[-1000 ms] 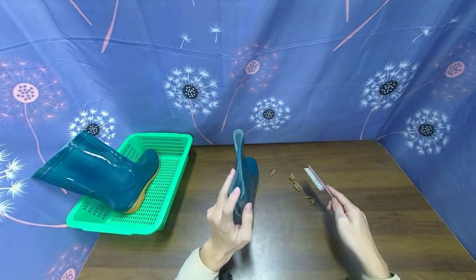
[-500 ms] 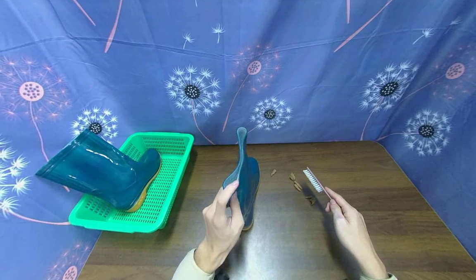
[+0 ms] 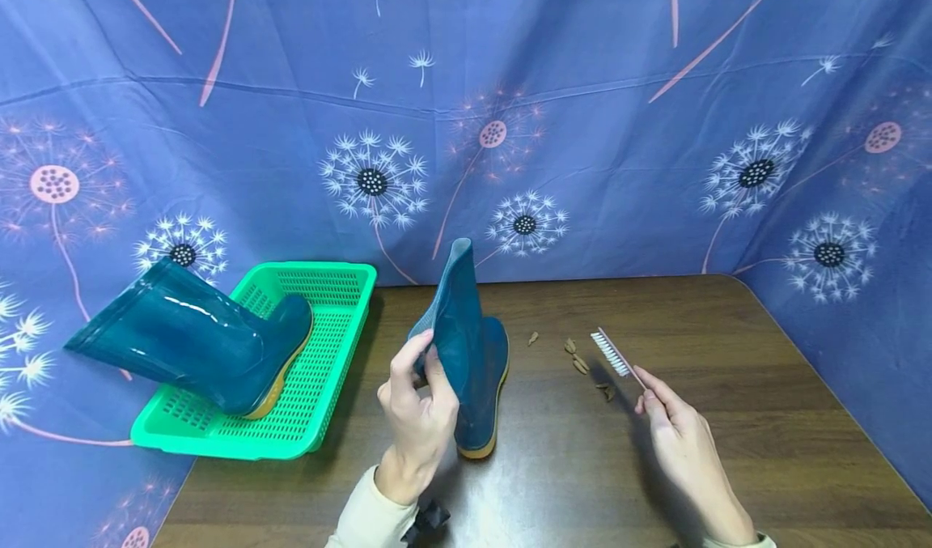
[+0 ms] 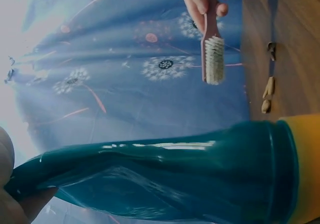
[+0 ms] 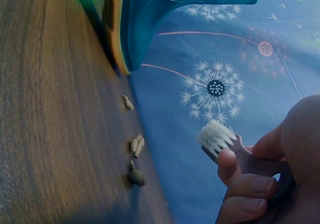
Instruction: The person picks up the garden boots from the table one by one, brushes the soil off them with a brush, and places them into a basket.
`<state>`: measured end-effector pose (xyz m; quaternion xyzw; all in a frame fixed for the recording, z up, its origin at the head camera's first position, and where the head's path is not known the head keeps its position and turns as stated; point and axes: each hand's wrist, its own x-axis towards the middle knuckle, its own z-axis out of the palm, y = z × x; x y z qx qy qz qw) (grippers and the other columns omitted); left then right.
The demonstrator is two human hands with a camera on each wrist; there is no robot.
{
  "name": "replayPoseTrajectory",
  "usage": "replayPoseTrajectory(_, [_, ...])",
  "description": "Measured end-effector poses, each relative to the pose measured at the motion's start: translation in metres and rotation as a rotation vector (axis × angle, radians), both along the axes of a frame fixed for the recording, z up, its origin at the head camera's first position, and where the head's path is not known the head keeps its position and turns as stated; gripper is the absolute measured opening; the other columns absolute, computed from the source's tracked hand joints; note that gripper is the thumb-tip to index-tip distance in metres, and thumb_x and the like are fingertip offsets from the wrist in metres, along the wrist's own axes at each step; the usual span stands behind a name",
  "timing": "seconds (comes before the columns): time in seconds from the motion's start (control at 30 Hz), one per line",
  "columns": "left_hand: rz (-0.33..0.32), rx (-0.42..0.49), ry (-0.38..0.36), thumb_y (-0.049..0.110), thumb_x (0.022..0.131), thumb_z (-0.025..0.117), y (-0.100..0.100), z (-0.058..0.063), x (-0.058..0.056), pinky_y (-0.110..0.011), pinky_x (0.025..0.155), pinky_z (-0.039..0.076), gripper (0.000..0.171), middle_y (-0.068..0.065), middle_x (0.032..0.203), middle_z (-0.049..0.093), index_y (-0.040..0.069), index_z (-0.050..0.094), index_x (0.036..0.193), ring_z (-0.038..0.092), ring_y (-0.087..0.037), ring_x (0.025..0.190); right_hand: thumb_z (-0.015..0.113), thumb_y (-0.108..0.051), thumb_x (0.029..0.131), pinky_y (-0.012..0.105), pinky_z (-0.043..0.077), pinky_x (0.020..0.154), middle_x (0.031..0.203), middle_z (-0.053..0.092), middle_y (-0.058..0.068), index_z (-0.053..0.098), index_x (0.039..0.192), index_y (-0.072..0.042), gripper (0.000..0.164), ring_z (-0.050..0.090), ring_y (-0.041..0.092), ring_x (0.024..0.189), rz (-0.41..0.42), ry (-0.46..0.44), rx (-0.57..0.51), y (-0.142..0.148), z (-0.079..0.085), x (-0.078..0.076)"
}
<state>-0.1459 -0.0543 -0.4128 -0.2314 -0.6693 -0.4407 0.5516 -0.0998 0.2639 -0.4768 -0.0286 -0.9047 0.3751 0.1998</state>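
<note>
A teal rubber boot (image 3: 476, 386) with a yellow sole stands on the table in the middle of the head view. My left hand (image 3: 417, 406) pinches the near edge of its shaft top between thumb and fingers; the left wrist view shows the boot (image 4: 200, 174) sideways, its shaft creased and squeezed narrow at the top. To the right, my right hand (image 3: 684, 443) holds a brush (image 3: 613, 354) by its handle, white bristles facing left, above the table and apart from the boot. In the right wrist view the brush (image 5: 217, 136) has fingers curled round its handle.
A green plastic basket (image 3: 342, 354) at the left holds a second teal boot (image 3: 211, 333), tilted with its shaft over the rim. Several small brown clumps (image 3: 575, 355) lie on the wooden table (image 3: 699, 321) between boot and brush. Patterned blue cloth (image 3: 612, 167) hangs behind.
My left hand has shifted left and changed its hold from spread fingers to a pinch on the shaft's top edge. The boot's top has swung left. The right hand and brush have barely moved.
</note>
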Motion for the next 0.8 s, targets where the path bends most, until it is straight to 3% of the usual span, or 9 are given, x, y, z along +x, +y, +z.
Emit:
replayPoseTrajectory(0.17, [0.000, -0.016, 0.006, -0.027, 0.082, 0.061, -0.002, 0.006, -0.002, -0.021, 0.047, 0.054, 0.042, -0.020, 0.076, 0.070, -0.009, 0.061, 0.120, 0.060, -0.017, 0.047, 0.046, -0.012, 0.112, 0.028, 0.030, 0.059, 0.092, 0.066, -0.005, 0.064, 0.146, -0.012, 0.039, 0.035, 0.005, 0.058, -0.001, -0.004, -0.007, 0.000, 0.000, 0.000])
replayPoseTrajectory(0.57, [0.032, 0.007, 0.024, -0.026, 0.084, 0.062, -0.018, 0.022, -0.005, -0.020, 0.043, 0.050, 0.035, -0.020, 0.074, 0.069, -0.009, 0.062, 0.116, 0.059, -0.018, 0.047, 0.046, -0.013, 0.112, 0.027, 0.032, 0.061, 0.093, 0.066, -0.005, 0.064, 0.147, -0.013, 0.039, 0.040, 0.003, 0.061, 0.000, -0.008, 0.000, 0.001, 0.000, 0.001])
replayPoseTrajectory(0.8, [0.058, 0.007, 0.068, -0.019, 0.090, 0.063, -0.027, 0.031, -0.004, -0.021, 0.039, 0.040, 0.029, -0.022, 0.082, 0.071, -0.007, 0.063, 0.116, 0.048, -0.017, 0.042, 0.047, -0.011, 0.111, 0.028, 0.031, 0.059, 0.092, 0.066, -0.005, 0.064, 0.146, -0.012, 0.039, 0.039, 0.003, 0.060, 0.012, 0.011, -0.005, 0.000, -0.002, 0.001])
